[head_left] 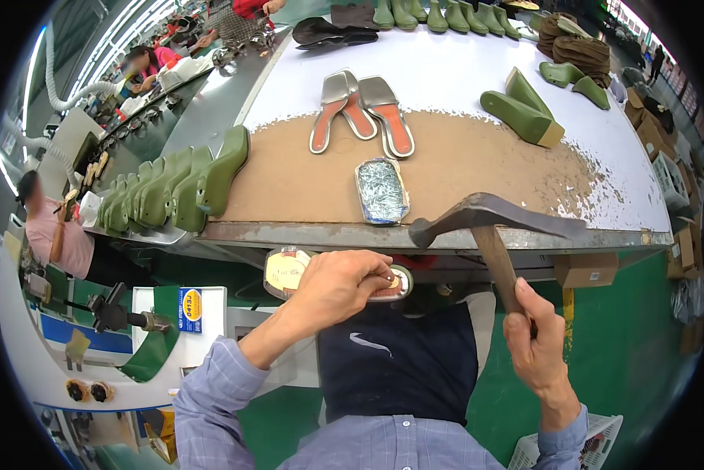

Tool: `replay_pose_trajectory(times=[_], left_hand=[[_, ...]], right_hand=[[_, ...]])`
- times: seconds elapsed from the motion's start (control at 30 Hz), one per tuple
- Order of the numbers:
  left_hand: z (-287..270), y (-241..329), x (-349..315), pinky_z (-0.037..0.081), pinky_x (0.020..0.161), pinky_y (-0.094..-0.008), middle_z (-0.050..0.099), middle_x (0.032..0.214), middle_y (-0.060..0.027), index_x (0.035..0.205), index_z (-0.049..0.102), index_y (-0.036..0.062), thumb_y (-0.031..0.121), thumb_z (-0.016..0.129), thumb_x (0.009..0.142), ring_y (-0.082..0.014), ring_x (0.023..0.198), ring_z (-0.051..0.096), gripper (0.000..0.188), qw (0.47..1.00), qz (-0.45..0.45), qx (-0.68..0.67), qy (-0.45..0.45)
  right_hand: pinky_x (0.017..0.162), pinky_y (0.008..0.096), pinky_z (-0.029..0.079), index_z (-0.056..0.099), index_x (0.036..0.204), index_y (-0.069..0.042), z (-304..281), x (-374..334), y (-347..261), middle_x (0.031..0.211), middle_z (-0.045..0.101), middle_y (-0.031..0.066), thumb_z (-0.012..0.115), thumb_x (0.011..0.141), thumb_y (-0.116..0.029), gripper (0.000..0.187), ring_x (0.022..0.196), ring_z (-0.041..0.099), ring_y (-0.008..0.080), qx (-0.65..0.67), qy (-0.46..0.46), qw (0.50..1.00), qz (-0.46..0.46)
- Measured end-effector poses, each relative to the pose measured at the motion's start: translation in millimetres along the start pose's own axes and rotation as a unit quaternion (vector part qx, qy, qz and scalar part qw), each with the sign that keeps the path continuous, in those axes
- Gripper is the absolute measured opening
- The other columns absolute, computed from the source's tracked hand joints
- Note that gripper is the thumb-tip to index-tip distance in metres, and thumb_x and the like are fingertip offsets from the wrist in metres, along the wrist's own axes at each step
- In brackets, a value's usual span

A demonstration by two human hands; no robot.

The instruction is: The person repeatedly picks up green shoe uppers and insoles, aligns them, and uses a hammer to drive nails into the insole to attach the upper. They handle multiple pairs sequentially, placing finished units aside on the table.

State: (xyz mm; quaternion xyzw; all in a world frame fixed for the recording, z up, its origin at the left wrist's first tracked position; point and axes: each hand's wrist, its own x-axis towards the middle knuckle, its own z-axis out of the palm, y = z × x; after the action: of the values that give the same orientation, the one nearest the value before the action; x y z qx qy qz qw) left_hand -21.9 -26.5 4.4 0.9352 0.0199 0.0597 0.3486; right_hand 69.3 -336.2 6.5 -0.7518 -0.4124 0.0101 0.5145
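Head view: shoe (286,271) under the left hand (332,283); hammer (496,213) in the right hand (538,338).
Shoe is lying between workbench (289,188) and lap, long axis running left to right; left hand, the nearer, is resting across its middle, fingertips bunching at its right end, anything pinched being unclear; right hand, well apart rightward, is gripping the raised hammer's handle.

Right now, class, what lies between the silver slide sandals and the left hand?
The head view shows a tray of small metal nails, then the workbench's front edge, between the silver slide sandals and the left hand.
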Motion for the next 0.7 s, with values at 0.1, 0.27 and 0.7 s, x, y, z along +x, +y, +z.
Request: replay_pose_trajectory(times=[0.1, 0.27, 0.7], left_hand=[[-0.8, -0.4, 0.4, 0.055, 0.077, -0.0415, 0.076, 0.099, -0.0126, 0.093, 0.076, 0.0045, 0.018, 0.074, 0.087, -0.0332, 0.086, 0.072, 0.015, 1.000, -0.010, 0.014, -0.005], [-13.6, 14.4, 6.6, 0.053, 0.074, -0.0444, 0.074, 0.096, -0.0131, 0.094, 0.075, 0.0060, 0.023, 0.074, 0.087, -0.0366, 0.087, 0.069, 0.019, 0.994, -0.076, 0.037, -0.074], [-24.6, -0.8, -14.3, 0.042, 0.092, -0.0409, 0.065, 0.110, -0.0069, 0.128, 0.063, 0.0154, 0.038, 0.083, 0.076, -0.0273, 0.102, 0.064, 0.061, 0.965, 0.064, 0.235, -0.100]], right_hand=[[0.052, 0.0279, 0.045, 0.058, 0.138, -0.002, -1.3, 1.0, -19.7, 0.072, 0.058, 0.0075, 0.062, 0.094, 0.004, 0.044, 0.057, 0.053, 0.0133, 0.032, -0.002, 0.997, -0.073], [0.049, 0.0337, 0.047, 0.062, 0.134, -0.006, 8.5, -0.8, -30.0, 0.077, 0.061, 0.0108, 0.067, 0.091, 0.002, 0.044, 0.053, 0.054, 0.0227, -0.109, -0.108, 0.988, -0.017], [0.052, 0.0233, 0.042, 0.046, 0.145, -0.006, 18.7, -61.8, 8.4, 0.075, 0.060, 0.0018, 0.065, 0.098, 0.001, 0.052, 0.059, 0.052, 0.0059, 0.094, 0.066, 0.987, 0.108]])
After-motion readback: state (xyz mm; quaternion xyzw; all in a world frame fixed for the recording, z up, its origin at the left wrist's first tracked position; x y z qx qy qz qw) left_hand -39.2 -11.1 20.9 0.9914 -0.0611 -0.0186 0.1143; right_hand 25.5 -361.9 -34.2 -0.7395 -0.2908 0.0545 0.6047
